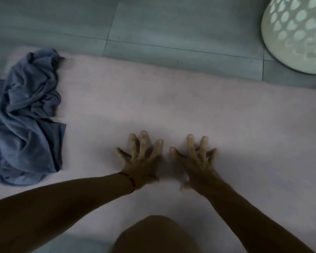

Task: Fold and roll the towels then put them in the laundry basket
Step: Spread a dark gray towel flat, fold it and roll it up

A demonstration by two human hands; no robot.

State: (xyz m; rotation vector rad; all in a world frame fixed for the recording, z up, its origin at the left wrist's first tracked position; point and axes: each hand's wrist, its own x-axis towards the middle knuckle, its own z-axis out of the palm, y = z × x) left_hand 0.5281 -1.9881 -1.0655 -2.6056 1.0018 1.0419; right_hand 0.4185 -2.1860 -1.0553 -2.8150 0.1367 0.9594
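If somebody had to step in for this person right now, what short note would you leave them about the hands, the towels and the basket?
Left hand: open, fingers spread, pressing flat on the pale pink towel.
Right hand: open, also pressing flat on that towel, beside the left.
The pale pink towel lies spread out on the grey tiled floor. The crumpled blue towel sits in a heap at its left end, untouched. The white plastic laundry basket with cut-out holes stands at the far right, off the towel.
Done: pink towel laid out and being smoothed.
Left: fold and roll both towels, then put them in the basket.

1 head view, steeply downward and close over the floor [153, 24]
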